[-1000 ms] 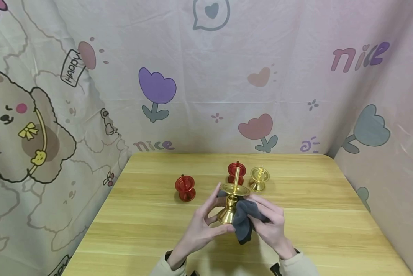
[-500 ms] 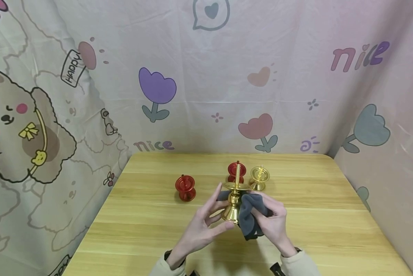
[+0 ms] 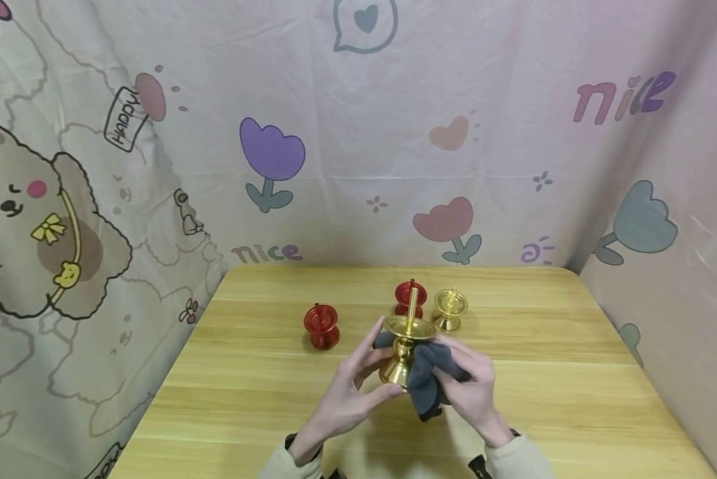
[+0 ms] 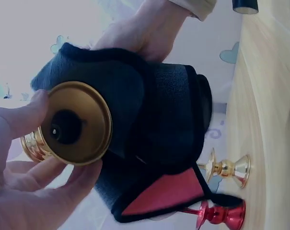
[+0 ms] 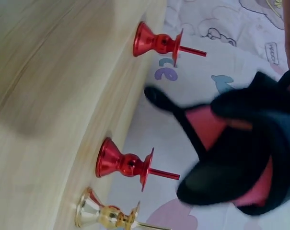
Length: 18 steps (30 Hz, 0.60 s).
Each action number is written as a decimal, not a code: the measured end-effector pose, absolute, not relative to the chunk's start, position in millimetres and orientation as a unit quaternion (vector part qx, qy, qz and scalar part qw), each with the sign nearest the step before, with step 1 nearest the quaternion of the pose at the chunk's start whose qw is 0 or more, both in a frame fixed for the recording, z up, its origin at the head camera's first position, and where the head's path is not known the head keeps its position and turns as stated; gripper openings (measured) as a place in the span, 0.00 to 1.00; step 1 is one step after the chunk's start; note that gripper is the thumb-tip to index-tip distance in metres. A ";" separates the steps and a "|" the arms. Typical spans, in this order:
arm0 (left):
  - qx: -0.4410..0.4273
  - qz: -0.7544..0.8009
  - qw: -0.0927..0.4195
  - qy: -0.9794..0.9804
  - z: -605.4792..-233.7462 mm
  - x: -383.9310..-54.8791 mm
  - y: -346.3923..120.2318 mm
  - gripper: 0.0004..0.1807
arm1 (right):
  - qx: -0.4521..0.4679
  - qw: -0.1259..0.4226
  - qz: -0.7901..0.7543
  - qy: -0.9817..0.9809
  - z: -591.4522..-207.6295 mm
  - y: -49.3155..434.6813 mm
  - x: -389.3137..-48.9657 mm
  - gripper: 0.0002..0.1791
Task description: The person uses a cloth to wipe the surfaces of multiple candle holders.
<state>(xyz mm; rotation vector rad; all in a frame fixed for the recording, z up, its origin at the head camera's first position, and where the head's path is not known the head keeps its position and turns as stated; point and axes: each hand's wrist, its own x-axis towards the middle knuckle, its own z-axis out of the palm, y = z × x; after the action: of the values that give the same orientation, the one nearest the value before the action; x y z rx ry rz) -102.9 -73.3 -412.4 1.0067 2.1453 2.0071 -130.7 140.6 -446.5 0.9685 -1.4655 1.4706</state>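
Observation:
Above the table, my left hand (image 3: pixel 349 399) grips a gold candlestick (image 3: pixel 402 362) by its flared base, thumb and fingers on the base's edge. The candlestick has a round drip tray and a thin rod on top, tilted slightly. My right hand (image 3: pixel 475 389) holds a dark grey cloth (image 3: pixel 427 379) around the stem and right side of the candlestick. In the left wrist view, the underside of the base (image 4: pixel 94 136) faces the camera, with the cloth (image 4: pixel 171 110) behind it. Black edging, a hanging loop and a pink underside show on the cloth (image 5: pixel 231 179) in the right wrist view.
Two red candlesticks stand upright on the wooden table (image 3: pixel 245 399): one red candlestick (image 3: pixel 322 326) at the left, one red candlestick (image 3: pixel 408 294) behind the held one. Beside the latter stands a smaller-looking gold candlestick (image 3: pixel 449 309). A printed curtain (image 3: pixel 346 133) hangs behind the table.
The held candlestick and the cloth shift slightly right, then back left, the candlestick's tray tipping away and back toward the camera. Both hands keep their hold; the standing candlesticks stay put.

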 end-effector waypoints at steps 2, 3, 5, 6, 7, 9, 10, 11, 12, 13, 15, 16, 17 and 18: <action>0.326 0.659 0.046 0.676 -412.0 -102.6 -74.4 0.52 | 0.366 0.385 0.610 -0.588 -446.1 141.7 -129.4 0.21; 0.325 0.665 0.062 0.670 -411.8 -102.6 -74.7 0.52 | 0.359 0.373 0.619 -0.590 -445.8 142.2 -128.9 0.24; 0.316 0.672 0.087 0.664 -411.8 -102.4 -74.4 0.52 | 0.357 0.369 0.622 -0.592 -445.6 142.7 -128.6 0.26; 0.308 0.674 0.095 0.665 -411.5 -102.2 -73.8 0.53 | 0.362 0.375 0.616 -0.590 -445.7 142.4 -128.7 0.23; 0.299 0.676 0.101 0.666 -411.3 -102.1 -73.2 0.54 | 0.371 0.383 0.610 -0.586 -445.8 141.9 -129.0 0.20; 0.287 0.679 0.099 0.669 -411.1 -101.5 -72.2 0.56 | 0.391 0.401 0.595 -0.576 -445.7 140.3 -129.7 0.13; 0.283 0.679 0.092 0.671 -411.3 -101.3 -71.9 0.56 | 0.401 0.411 0.586 -0.572 -445.7 139.5 -130.1 0.10; 0.283 0.677 0.082 0.674 -411.4 -101.0 -71.7 0.57 | 0.409 0.421 0.577 -0.568 -445.4 138.6 -130.7 0.09; 0.286 0.675 0.070 0.676 -411.7 -100.9 -71.6 0.57 | 0.418 0.429 0.569 -0.563 -445.0 137.8 -131.2 0.09; 0.294 0.670 0.056 0.679 -412.1 -101.0 -71.8 0.57 | 0.422 0.435 0.563 -0.562 -444.6 137.4 -131.5 0.09; 0.315 0.655 0.024 0.687 -413.2 -101.6 -72.3 0.57 | 0.427 0.442 0.556 -0.560 -444.2 137.3 -132.0 0.08; 0.323 0.646 0.013 0.691 -413.8 -102.1 -72.7 0.56 | 0.424 0.437 0.560 -0.562 -443.8 137.7 -131.9 0.08; 0.331 0.639 0.004 0.694 -414.2 -102.6 -73.1 0.56 | 0.418 0.427 0.569 -0.565 -443.7 138.5 -131.6 0.08; 0.338 0.634 0.000 0.695 -414.6 -103.1 -73.6 0.55 | 0.409 0.415 0.580 -0.570 -443.6 139.3 -131.0 0.11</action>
<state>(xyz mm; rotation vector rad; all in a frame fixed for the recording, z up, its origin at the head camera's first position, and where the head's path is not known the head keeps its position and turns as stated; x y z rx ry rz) -103.1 -73.6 -414.6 1.0626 2.1840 1.9916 -131.0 139.3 -443.6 1.0285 -1.4317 1.4561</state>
